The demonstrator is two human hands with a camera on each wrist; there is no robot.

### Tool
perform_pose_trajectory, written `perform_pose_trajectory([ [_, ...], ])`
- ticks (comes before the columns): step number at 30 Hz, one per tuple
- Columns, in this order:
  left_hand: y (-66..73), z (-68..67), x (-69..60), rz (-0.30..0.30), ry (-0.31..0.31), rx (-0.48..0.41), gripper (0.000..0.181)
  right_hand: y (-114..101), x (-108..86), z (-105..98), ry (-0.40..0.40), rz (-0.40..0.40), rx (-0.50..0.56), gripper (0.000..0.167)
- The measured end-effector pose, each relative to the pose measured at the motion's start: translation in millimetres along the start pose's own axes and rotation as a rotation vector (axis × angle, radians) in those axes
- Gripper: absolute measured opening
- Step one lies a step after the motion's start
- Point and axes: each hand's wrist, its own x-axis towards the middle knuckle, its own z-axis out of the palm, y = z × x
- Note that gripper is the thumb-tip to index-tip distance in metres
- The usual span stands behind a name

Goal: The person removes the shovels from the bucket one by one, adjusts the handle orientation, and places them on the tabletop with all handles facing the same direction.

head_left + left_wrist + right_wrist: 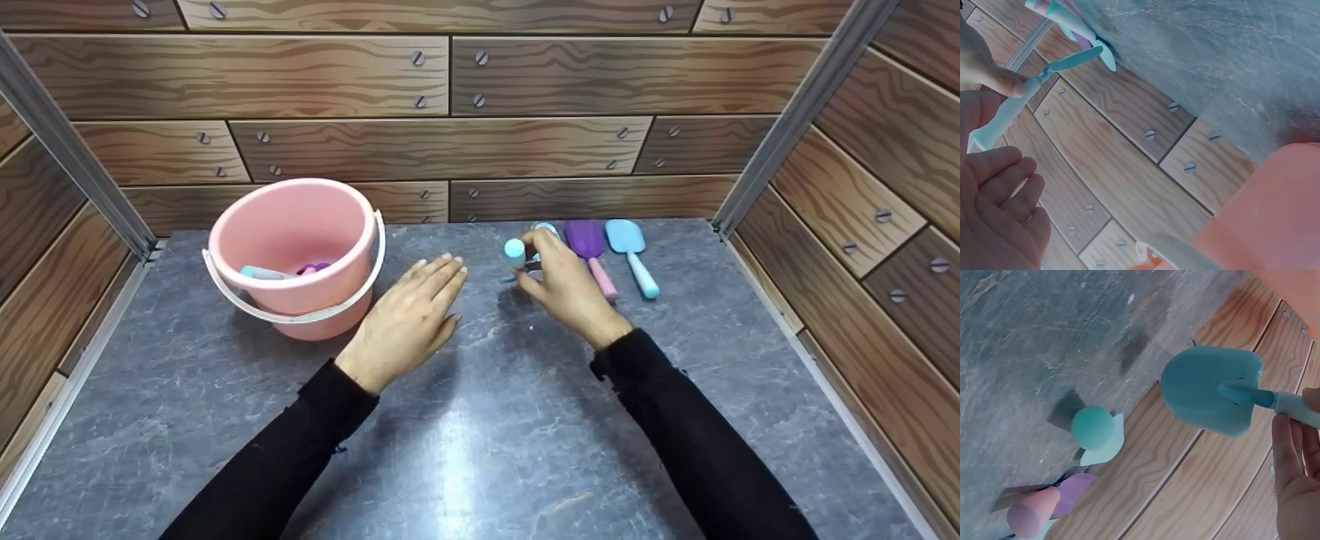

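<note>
My right hand [566, 281] pinches the pale blue handle of a toy shovel [1202, 385] between thumb and fingers, holding it above the table. In the head view this shovel shows mostly as its handle end [514, 249]. The left hand [409, 319] hovers between bucket and shovel, fingers extended, holding nothing; its palm and fingers also show in the left wrist view. A pink bucket [322, 326] with a white handle stands to its left. Inside lie a light blue handle [262, 273] and purple and pink pieces, partly hidden by the rim.
Right of the held shovel lie a purple shovel [585, 236] with a pink handle and a light blue shovel [626, 236]. Another blue shovel [546, 226] is mostly hidden behind the right hand. Wood-patterned walls [337, 79] enclose the grey marbled table [480, 420].
</note>
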Motion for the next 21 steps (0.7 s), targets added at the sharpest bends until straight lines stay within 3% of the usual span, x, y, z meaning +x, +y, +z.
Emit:
perform_pose_trajectory([
  [8,0.1,4.4,-3.0,0.013,-0.002,0.006,0.064,6,-0.1,3,-0.03,0.008,-0.036,0.033],
  [21,0.0,8.3,-7.2,-0.002,-0.05,-0.014,0.064,17,4.0,5,-0.073,-0.051,-0.082,0.031],
])
